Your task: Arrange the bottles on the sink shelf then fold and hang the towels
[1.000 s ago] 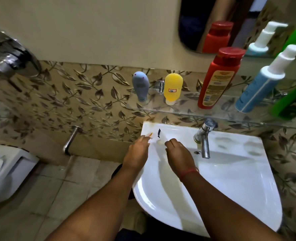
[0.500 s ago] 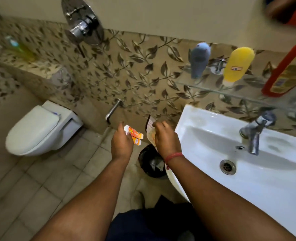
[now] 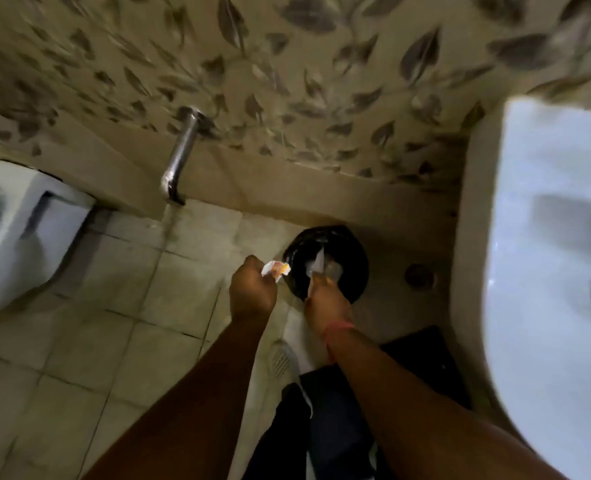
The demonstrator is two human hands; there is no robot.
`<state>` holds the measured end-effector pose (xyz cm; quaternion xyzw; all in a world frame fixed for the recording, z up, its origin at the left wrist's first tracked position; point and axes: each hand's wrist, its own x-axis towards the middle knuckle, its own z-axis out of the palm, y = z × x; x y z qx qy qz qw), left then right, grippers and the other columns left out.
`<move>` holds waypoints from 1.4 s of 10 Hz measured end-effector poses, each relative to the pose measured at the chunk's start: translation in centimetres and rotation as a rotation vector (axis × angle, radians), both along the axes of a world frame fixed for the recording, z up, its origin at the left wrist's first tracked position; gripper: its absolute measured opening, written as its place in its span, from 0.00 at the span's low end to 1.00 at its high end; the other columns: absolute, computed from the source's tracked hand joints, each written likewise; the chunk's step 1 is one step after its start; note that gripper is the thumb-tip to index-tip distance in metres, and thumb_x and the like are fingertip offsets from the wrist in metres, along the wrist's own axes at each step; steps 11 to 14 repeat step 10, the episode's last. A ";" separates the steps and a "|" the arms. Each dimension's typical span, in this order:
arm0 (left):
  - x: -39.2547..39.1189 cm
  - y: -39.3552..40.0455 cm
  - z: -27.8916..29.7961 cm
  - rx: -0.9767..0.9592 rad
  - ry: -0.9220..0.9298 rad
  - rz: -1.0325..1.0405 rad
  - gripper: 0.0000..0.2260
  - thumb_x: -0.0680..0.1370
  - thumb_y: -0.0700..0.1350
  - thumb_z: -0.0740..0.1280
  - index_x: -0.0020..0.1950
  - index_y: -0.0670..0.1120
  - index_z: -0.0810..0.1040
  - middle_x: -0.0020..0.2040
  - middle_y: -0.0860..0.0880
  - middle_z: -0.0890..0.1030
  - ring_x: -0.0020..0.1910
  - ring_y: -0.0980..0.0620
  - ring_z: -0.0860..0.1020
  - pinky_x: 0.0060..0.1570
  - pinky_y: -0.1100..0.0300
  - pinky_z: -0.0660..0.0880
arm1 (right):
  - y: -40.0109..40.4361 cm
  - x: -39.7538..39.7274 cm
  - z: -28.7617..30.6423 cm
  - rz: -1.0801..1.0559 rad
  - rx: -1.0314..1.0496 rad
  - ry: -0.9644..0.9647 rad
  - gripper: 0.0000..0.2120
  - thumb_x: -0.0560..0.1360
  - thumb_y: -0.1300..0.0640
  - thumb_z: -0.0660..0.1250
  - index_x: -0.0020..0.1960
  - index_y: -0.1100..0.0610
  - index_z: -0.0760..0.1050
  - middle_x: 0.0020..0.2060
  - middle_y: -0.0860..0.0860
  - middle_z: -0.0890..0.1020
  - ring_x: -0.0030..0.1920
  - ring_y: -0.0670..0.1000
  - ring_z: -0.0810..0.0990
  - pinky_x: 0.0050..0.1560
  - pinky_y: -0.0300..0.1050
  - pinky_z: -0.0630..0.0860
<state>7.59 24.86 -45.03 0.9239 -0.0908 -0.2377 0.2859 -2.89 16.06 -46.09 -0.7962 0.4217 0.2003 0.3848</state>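
Note:
My left hand (image 3: 252, 292) is closed around a small white and orange wrapper (image 3: 276, 269), just left of a black bin (image 3: 342, 247) on the floor. My right hand (image 3: 325, 299) pinches a pale scrap of wrapper (image 3: 318, 268) over the bin's near rim. The white sink (image 3: 543, 271) fills the right side. No bottles, shelf or towels are in view.
A white toilet (image 3: 20, 237) stands at the left. A chrome spout (image 3: 179, 157) juts from the leaf-patterned wall above the tiled floor. A round floor drain (image 3: 420, 276) lies between the bin and the sink. My legs and a sandal are below.
My view has swung down from the shelf and bottles to the floor. Both hands, holding the wrappers, have dropped toward the black bin.

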 end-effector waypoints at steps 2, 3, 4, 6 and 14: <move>0.7 -3.2 -15.4 -0.001 0.162 -0.059 0.03 0.78 0.38 0.67 0.46 0.41 0.75 0.43 0.42 0.80 0.41 0.45 0.75 0.39 0.59 0.66 | -1.4 2.1 -15.8 -0.035 0.021 0.135 0.26 0.78 0.64 0.60 0.75 0.60 0.60 0.73 0.58 0.64 0.68 0.61 0.73 0.65 0.52 0.72; 1.1 -4.9 -22.3 -0.021 0.221 -0.053 0.03 0.78 0.38 0.67 0.46 0.39 0.75 0.46 0.38 0.82 0.46 0.40 0.79 0.41 0.58 0.69 | -2.7 2.4 -22.9 -0.017 0.011 0.190 0.28 0.78 0.62 0.62 0.76 0.60 0.59 0.74 0.60 0.63 0.68 0.63 0.72 0.65 0.53 0.72; 1.0 -6.5 -28.0 0.023 0.345 -0.181 0.11 0.79 0.40 0.67 0.61 0.39 0.76 0.60 0.38 0.80 0.60 0.39 0.78 0.56 0.55 0.73 | -3.7 2.2 -28.6 -0.031 0.015 0.218 0.32 0.79 0.56 0.59 0.80 0.51 0.52 0.79 0.58 0.54 0.74 0.63 0.64 0.71 0.56 0.67; 0.5 -4.1 -31.8 0.087 0.463 -0.402 0.26 0.78 0.58 0.63 0.73 0.49 0.70 0.68 0.42 0.77 0.67 0.39 0.75 0.66 0.45 0.73 | -2.8 0.9 -30.7 -0.031 0.013 0.324 0.33 0.79 0.50 0.57 0.80 0.46 0.47 0.80 0.54 0.46 0.78 0.62 0.54 0.74 0.62 0.61; 3.8 -3.4 -5.0 0.275 0.341 -0.497 0.32 0.82 0.67 0.46 0.82 0.54 0.45 0.83 0.51 0.44 0.82 0.44 0.41 0.77 0.36 0.44 | -3.2 4.3 -5.5 0.064 -0.021 0.178 0.35 0.81 0.43 0.57 0.81 0.50 0.42 0.81 0.52 0.42 0.80 0.60 0.46 0.75 0.60 0.59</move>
